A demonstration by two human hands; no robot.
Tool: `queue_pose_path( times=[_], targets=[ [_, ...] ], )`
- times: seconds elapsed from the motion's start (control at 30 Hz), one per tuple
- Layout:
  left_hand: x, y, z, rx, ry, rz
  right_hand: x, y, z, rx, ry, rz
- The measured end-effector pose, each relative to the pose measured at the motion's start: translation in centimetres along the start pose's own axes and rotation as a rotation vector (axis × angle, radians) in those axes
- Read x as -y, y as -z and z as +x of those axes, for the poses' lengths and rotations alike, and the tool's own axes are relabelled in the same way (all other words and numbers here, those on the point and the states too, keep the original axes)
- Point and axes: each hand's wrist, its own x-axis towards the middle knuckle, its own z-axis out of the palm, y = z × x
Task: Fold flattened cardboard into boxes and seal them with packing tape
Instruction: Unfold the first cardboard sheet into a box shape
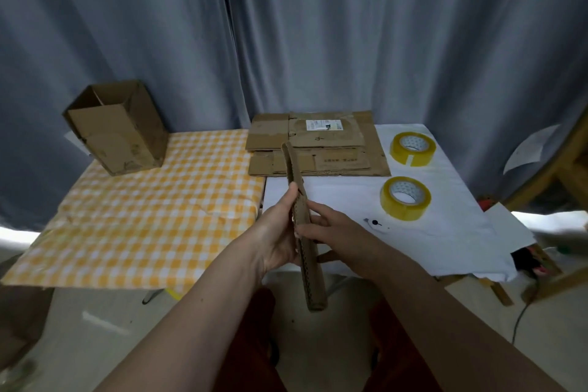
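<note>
A flattened cardboard piece [310,270] stands on edge in front of me, seen edge-on, reaching from near the table down over my lap. My left hand [280,232] holds its left face, thumb up along the board. My right hand [331,229] grips it from the right, fingers curled onto the edge. A stack of flattened cardboard [318,145] lies at the back of the white cloth. Two yellow tape rolls lie to its right, the far roll [412,148] and the near roll [405,198].
An assembled open box [117,127] stands at the back left on the orange checked cloth [143,216]. The white cloth [445,232] covers the right table. Grey curtains hang behind. A wooden frame [563,169] and cables are at the right.
</note>
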Motion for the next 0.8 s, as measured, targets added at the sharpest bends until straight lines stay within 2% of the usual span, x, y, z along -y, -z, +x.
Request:
queue_pose_path(
  times=[0.13,0.23,0.33,0.57,0.7,0.8],
  targets=[
    [0.1,-0.6,0.2,-0.089,-0.011,-0.013,-0.3,-0.3,0.0,-0.061,0.05,-0.183],
    [-0.1,-0.8,0.4,-0.121,-0.008,-0.055,-0.6,-0.1,0.1,-0.043,0.052,-0.206],
    [-0.2,-0.8,0.5,-0.129,0.035,-0.039,-1.0,-0.2,0.6,-0.122,0.02,-0.288],
    [-0.4,-1.3,0.1,-0.142,-0.066,0.101,-2.0,-0.5,1.7,-0.269,0.042,-0.447],
    [-0.5,-1.4,0.2,-0.133,-0.18,0.358,-2.4,-0.5,1.8,-0.355,0.059,-0.441],
    [-1.3,-1.2,0.2,-0.197,-0.236,0.412,-2.5,-0.8,1.4,-0.309,0.043,-0.59]
  ],
)
